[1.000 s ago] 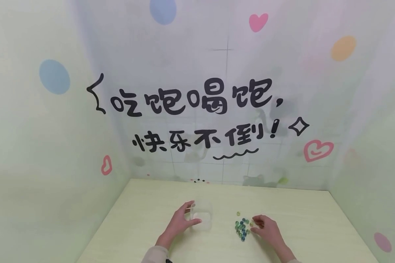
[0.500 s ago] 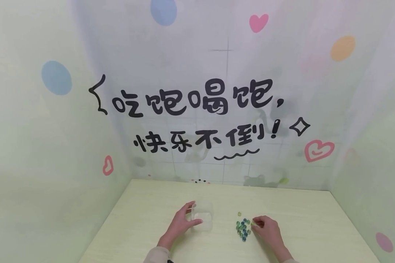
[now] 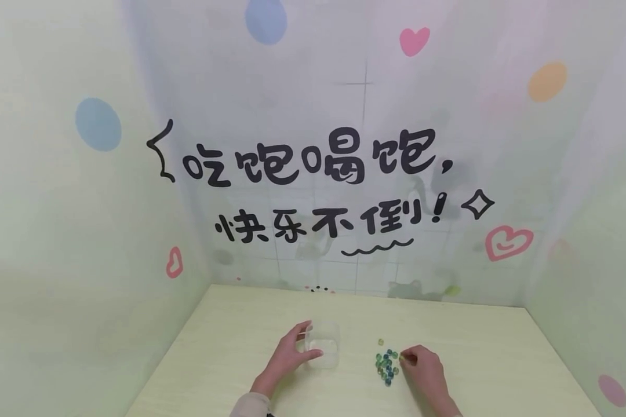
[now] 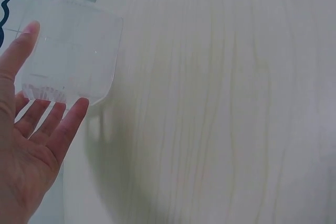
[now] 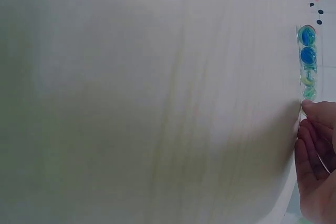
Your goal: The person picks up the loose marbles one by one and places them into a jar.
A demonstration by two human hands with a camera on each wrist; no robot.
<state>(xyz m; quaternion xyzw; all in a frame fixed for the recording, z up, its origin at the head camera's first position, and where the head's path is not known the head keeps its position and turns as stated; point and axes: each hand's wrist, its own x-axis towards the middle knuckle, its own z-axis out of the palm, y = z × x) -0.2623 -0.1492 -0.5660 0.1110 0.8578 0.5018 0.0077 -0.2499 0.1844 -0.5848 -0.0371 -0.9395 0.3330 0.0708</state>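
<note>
"Where does the risk start?"

"With the tabletop (image 3: 464, 336), spread across the lower part of the frame. No raised lip shows along it, so anything round knocked loose could roll far."

"And the hands?"

"The left hand (image 3: 287, 354), lower middle of the frame, has its fingers curled around the left side of the clear container (image 3: 327, 341), thumb in front. The hold looks light and the walls thin, so a careless tug could slide or tip it. The right hand (image 3: 425, 370), toward the lower right, has its thumb and fingers together at the tips."

"What lies between them?"

"A cluster of marbles (image 3: 388, 368), right of the container and apart from it. In the right wrist view the thumb tip sits just beside a green one; a small sideways sweep could scatter the group."

"Any strays?"

"One lone marble (image 3: 381, 341), just above the cluster in the frame. A passing knuckle might set it rolling."

"And at the right fingertips?"

"A yellowish marble (image 3: 402, 358), mostly hidden, apparently pinched there. Smooth and round, it could squirt free if the pinch falls off-centre or tightens too hard."
</note>
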